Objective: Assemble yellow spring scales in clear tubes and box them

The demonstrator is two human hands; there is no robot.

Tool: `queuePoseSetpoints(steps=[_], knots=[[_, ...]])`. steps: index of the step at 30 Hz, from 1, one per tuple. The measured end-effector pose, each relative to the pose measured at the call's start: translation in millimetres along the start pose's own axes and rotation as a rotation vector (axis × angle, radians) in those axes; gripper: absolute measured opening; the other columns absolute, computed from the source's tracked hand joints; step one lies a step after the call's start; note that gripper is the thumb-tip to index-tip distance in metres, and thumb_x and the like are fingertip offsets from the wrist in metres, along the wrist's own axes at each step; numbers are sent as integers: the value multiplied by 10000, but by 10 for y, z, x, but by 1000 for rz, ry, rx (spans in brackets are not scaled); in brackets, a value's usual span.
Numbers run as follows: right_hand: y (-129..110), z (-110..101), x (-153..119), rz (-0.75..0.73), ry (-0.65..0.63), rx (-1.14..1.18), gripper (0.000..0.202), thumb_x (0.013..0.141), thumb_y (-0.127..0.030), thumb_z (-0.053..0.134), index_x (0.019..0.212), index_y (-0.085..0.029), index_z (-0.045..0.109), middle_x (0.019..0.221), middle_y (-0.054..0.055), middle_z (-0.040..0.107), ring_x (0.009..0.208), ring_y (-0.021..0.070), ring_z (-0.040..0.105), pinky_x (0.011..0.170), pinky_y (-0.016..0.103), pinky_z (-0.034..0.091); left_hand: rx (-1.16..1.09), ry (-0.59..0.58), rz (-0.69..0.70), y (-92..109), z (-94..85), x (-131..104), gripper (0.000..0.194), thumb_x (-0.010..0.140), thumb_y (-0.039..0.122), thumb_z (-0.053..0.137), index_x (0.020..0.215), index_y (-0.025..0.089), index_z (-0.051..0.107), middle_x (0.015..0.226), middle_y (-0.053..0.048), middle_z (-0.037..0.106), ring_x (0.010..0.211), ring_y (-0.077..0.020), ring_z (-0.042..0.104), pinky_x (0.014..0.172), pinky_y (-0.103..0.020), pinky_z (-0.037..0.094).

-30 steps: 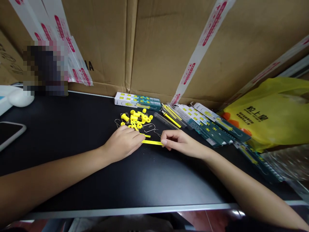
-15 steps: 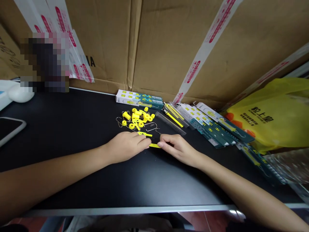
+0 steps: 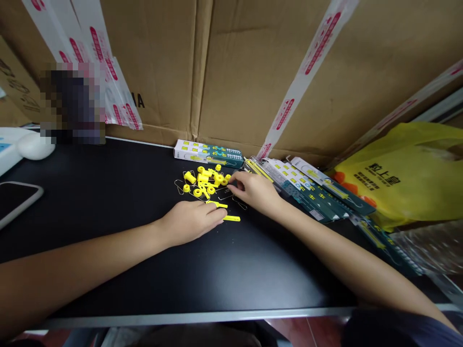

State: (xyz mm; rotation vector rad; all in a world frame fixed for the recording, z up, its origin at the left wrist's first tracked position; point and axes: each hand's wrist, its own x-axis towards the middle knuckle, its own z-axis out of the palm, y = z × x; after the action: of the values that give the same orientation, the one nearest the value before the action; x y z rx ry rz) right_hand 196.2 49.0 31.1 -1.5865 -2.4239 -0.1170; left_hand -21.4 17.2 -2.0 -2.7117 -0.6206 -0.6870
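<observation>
My left hand (image 3: 191, 220) is closed on a slim yellow plastic strip (image 3: 232, 219), whose free end points right from the fingertips. Just above those fingers lies another yellow stick-like part (image 3: 218, 205). My right hand (image 3: 255, 192) is at the right edge of a pile of small yellow plastic parts (image 3: 202, 179); its thumb and index finger are slightly apart, with nothing visible between them. Caps, rings and short tubes make up the pile, with thin bent wire hooks (image 3: 178, 186) among them. Part of the wire and clear pieces is hidden by my right hand.
Behind the pile lies a printed box (image 3: 208, 153). Yellow rods in clear tubes (image 3: 258, 168) and several flat boxes (image 3: 307, 190) lie to the right, beside a yellow plastic bag (image 3: 405, 178). A phone (image 3: 18, 200) is at the left. Large cardboard (image 3: 152, 62) stands behind the table.
My right hand has let go of the yellow strip and moved up to the pile's right edge. My left hand still holds the strip in nearly the same place.
</observation>
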Motion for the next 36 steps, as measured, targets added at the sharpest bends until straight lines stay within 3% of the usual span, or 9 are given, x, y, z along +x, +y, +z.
queuePoseSetpoints(steps=[7, 17, 20, 23, 25, 28, 32, 36], knots=[[-104, 57, 221, 85, -85, -206, 261, 890, -419, 498, 971, -200, 615, 817, 72, 729, 697, 230, 666, 500, 270, 288, 5, 26, -26, 3, 30, -22, 224, 970, 297, 416, 960, 206, 620, 741, 27, 666, 612, -120, 643, 483, -233, 360], [-70, 50, 286, 113, -142, -56, 164, 826, -357, 589, 879, -205, 619, 768, 42, 691, 661, 185, 610, 516, 259, 289, -46, 11, -86, -17, 31, -26, 245, 971, 300, 406, 876, 190, 603, 736, 21, 680, 636, -139, 665, 494, -248, 370], [-34, 13, 274, 125, -86, 107, 147, 804, -321, 624, 856, -196, 567, 693, 6, 619, 594, 145, 537, 520, 251, 304, -61, -2, -117, -19, 40, -23, 247, 971, 309, 402, 891, 191, 604, 755, 15, 695, 643, -141, 671, 492, -246, 370], [5, -48, 167, 87, -40, 508, 195, 804, -332, 635, 844, -198, 499, 638, -39, 528, 556, 109, 478, 518, 234, 344, -71, -27, -152, -22, 47, -25, 257, 973, 311, 390, 915, 186, 607, 767, 5, 704, 650, -147, 676, 499, -247, 379], [17, -79, 21, 75, -72, 834, 242, 809, -378, 635, 852, -198, 480, 654, -47, 503, 547, 90, 464, 500, 219, 365, -69, -31, -162, -23, 49, -28, 262, 974, 318, 389, 926, 185, 609, 766, 4, 703, 645, -153, 675, 494, -250, 378], [9, -76, -269, 160, -140, 1120, 282, 800, -396, 658, 906, -204, 480, 646, -70, 465, 459, 52, 387, 401, 181, 310, -69, -28, -174, -21, 51, -31, 265, 974, 332, 388, 937, 190, 609, 769, 8, 705, 638, -155, 674, 484, -249, 371], [-40, -1, -550, 182, -191, 1250, 299, 794, -368, 684, 938, -213, 472, 734, -35, 538, 512, 68, 495, 367, 166, 327, -84, -44, -180, -18, 46, -29, 270, 977, 333, 379, 955, 196, 610, 793, 6, 714, 646, -146, 674, 483, -237, 370], [-96, 38, -599, 86, -145, 1249, 261, 790, -302, 706, 914, -202, 499, 774, -24, 557, 579, 62, 511, 493, 185, 421, -85, -27, -158, -24, 30, -27, 268, 976, 333, 381, 940, 209, 616, 807, 14, 711, 642, -138, 668, 485, -234, 374]])
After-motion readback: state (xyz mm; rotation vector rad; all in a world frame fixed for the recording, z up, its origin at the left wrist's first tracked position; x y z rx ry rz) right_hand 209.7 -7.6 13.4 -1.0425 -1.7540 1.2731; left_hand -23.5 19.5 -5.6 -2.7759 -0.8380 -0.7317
